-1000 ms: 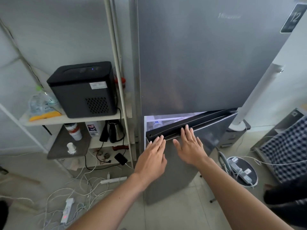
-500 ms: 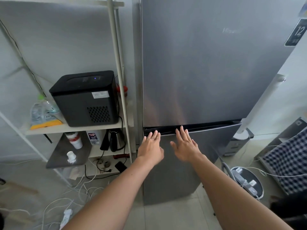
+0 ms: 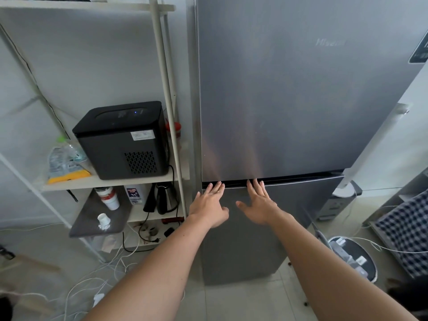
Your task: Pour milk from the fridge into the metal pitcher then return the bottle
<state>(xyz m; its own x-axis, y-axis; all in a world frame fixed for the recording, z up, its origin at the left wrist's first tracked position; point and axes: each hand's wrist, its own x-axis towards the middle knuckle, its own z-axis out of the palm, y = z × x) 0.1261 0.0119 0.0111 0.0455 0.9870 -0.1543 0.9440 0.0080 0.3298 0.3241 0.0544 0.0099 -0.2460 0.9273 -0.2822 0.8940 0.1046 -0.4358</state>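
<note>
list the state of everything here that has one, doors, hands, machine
upper door: shut
lower door: shut, both hands flat on its top edge
left hand: open, empty, fingers spread
right hand: open, empty, fingers spread
black machine: on, blue light lit, lid down
kettle: upright on the shelf

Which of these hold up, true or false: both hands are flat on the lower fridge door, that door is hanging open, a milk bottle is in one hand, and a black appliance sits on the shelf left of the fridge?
1. Both hands lie flat on the lower fridge door: true; the left hand and right hand rest open near its top edge.
2. The lower door hangs open: false; it looks shut.
3. One hand holds a milk bottle: false; both are empty.
4. A black appliance sits on the shelf left of the fridge: true.
</note>
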